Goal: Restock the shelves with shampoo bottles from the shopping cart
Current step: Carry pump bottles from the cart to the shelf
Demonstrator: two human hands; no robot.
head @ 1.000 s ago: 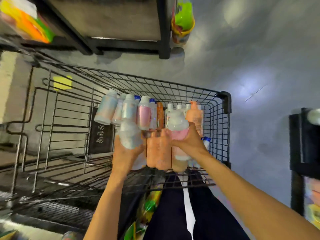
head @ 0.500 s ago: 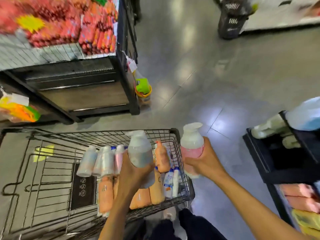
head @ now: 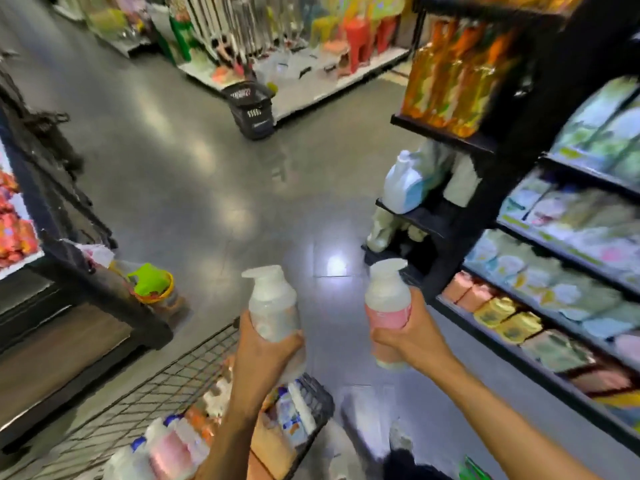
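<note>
Blur: we see the whole view smeared, so no label on any bottle or packet can be read.
Cut off: the shopping cart [head: 166,386] runs out of the lower left edge. Only its wire wall and far corner show, and the left forearm crosses over it.
Hidden: we cannot make out the base of either held bottle, as fingers and palms cover them.
Left hand [head: 266,355]: fingers curled round the lower body of a whitish pump bottle [head: 273,306], held upright just above the cart's far corner.
Right hand [head: 415,337]: wrapped round a pink-banded bottle [head: 388,306] with a white top, upright, out past the cart's right side and over the floor.
Remaining bottles [head: 166,448]: lying packed inside the cart; we can tell white, pink and orange ones, but no more.
Floor [head: 207,168]: grey, glossy, with light glare, stretching away beyond the cart.
Shelves [head: 554,258]: dark racks right of the cart, stacked with pale packets. A white jug [head: 403,188] sits on the rack's end.
Left rack [head: 69,265]: dark display left of the cart, with a green-and-yellow bucket [head: 152,285] at its foot.
Black basket [head: 251,109]: on the floor, well beyond the cart.
</note>
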